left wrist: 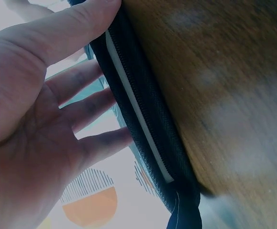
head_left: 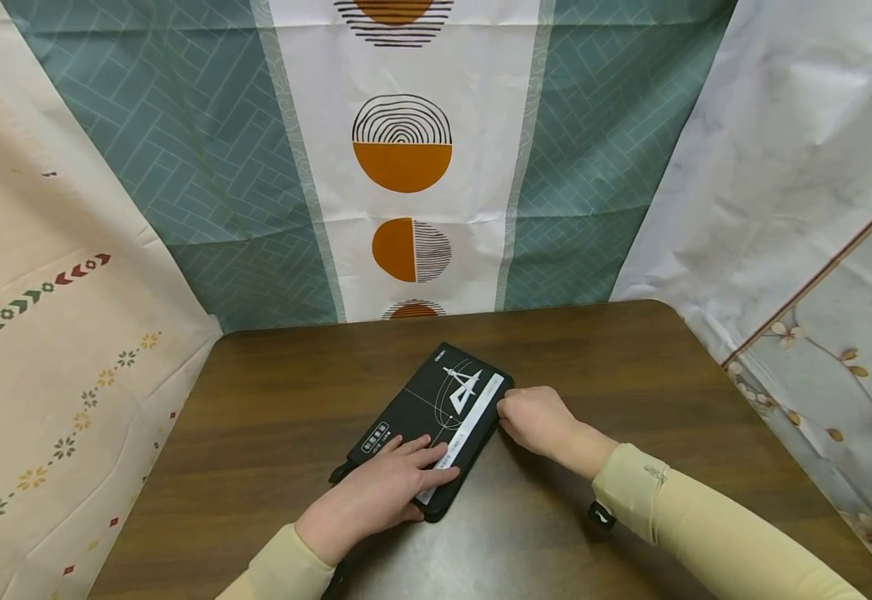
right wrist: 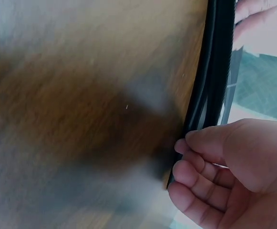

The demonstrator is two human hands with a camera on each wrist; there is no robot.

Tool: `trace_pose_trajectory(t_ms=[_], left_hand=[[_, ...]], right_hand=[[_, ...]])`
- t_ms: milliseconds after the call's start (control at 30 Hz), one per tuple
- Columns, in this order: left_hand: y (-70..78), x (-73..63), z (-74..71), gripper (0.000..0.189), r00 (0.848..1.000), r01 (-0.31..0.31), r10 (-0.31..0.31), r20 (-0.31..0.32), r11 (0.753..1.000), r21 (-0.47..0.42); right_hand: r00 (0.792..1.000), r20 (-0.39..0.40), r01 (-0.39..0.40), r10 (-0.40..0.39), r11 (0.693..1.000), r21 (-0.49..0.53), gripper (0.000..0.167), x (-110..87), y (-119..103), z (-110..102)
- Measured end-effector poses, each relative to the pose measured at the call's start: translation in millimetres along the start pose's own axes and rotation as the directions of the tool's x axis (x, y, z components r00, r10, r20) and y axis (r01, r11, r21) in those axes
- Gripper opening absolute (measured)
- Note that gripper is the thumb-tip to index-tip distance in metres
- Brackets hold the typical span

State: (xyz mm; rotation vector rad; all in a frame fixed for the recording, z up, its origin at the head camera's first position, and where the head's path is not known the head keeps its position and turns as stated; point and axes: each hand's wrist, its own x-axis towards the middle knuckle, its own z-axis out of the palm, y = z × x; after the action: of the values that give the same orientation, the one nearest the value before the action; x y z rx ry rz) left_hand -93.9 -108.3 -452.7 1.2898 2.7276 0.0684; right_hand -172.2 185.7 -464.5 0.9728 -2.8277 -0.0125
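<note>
A flat black zip case (head_left: 424,408) lies at a slant on the wooden table, with a white compass-and-triangle print, a pale label strip and Chinese lettering on top. My left hand (head_left: 379,492) rests over its near left part, fingers straight and spread on the cover, thumb against the near side. In the left wrist view, the zipper (left wrist: 138,105) runs along that side beside a pale strip, with a fabric tab (left wrist: 186,210) at the end. At the right edge, my right hand (head_left: 541,421) pinches the zipper between thumb and curled forefinger; the pull is hidden by the fingers.
The brown wooden table (head_left: 286,383) reaches back to a teal and white patterned curtain (head_left: 214,167). A cream printed cloth (head_left: 68,333) hangs on the left, a floral marbled one (head_left: 819,333) on the right. A black tag (head_left: 601,515) hangs by the right sleeve.
</note>
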Motion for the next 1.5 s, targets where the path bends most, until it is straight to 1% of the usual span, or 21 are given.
trace_pose_trajectory(t_ms=[300, 400, 667, 967, 1133, 1267, 1367, 1500], left_hand=[[-1.3, 0.0, 0.5, 0.077, 1.000, 0.000, 0.000, 0.002, 1.000, -0.006], [-1.9, -0.1, 1.0, 0.076, 1.000, -0.005, 0.005, -0.010, 1.000, -0.006], [-2.0, -0.1, 1.2, 0.077, 0.999, -0.018, 0.019, -0.032, 1.000, 0.013], [-1.7, 0.0, 1.1, 0.077, 0.999, -0.021, 0.022, -0.035, 0.999, 0.029], [-1.6, -0.5, 0.7, 0.078, 0.999, -0.019, 0.020, -0.031, 0.999, 0.033], [-1.1, -1.3, 0.2, 0.077, 0.999, -0.024, 0.026, -0.044, 0.999, 0.033], [-1.3, -1.6, 0.6, 0.077, 0.998, -0.031, 0.032, -0.058, 0.999, 0.031], [-1.8, -1.4, 2.0, 0.077, 0.998, -0.026, 0.028, -0.060, 0.999, 0.034]], right_hand=[[0.999, 0.037, 0.003, -0.004, 1.000, 0.025, 0.016, -0.3, -9.2, 0.0], [0.999, 0.042, 0.013, -0.014, 0.999, 0.033, 0.015, -1.0, -13.3, 0.2], [0.998, 0.014, 0.059, -0.059, 0.998, 0.029, 0.018, -6.7, -26.1, -2.4], [0.998, 0.013, 0.061, -0.061, 0.998, 0.010, 0.018, -9.2, -32.1, -5.4], [0.996, -0.020, 0.093, -0.092, 0.996, 0.011, 0.020, -10.9, -35.1, -4.2], [0.992, -0.039, 0.117, -0.116, 0.993, 0.013, 0.021, -13.1, -39.4, -3.6], [0.992, -0.035, 0.124, -0.123, 0.992, 0.018, 0.020, -14.7, -43.5, -3.8], [0.991, -0.028, 0.133, -0.132, 0.991, 0.027, 0.020, -16.1, -48.2, -3.4]])
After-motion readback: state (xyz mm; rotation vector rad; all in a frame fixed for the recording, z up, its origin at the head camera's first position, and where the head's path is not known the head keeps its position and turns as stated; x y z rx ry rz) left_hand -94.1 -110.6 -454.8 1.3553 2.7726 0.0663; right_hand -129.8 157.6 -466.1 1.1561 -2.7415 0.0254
